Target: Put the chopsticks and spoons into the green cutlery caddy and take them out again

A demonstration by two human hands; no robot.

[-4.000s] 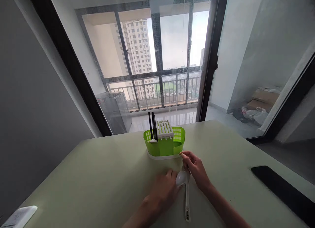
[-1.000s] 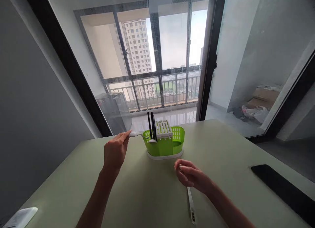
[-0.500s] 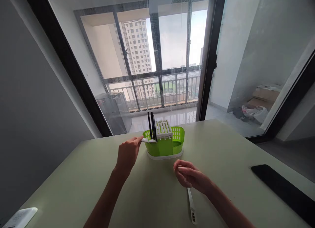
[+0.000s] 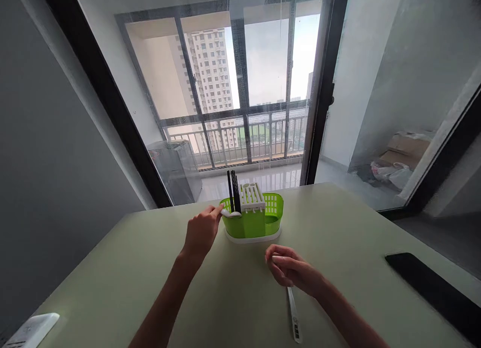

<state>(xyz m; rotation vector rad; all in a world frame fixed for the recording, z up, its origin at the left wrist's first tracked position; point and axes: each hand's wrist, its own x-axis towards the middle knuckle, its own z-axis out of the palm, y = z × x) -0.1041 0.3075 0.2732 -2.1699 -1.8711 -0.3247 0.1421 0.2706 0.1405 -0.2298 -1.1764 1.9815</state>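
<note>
A green cutlery holder on a white base stands at the far middle of the pale green table. Black chopsticks stand in its left compartment, next to a white slotted insert. My left hand reaches to the holder's left rim, its fingertips pinched on the end of a white spoon that rests in that compartment. My right hand lies curled on the table in front of the holder, closed over the head of a second white spoon whose handle points toward me.
A black phone lies near the table's right edge. A white device sits at the near left corner. Behind the table's far edge is a glass sliding door with a black frame and a balcony beyond.
My left hand carried one white spoon from in front of the holder up and round to its left side, then lowered it into the left compartment. My right hand stayed over the other spoon.
</note>
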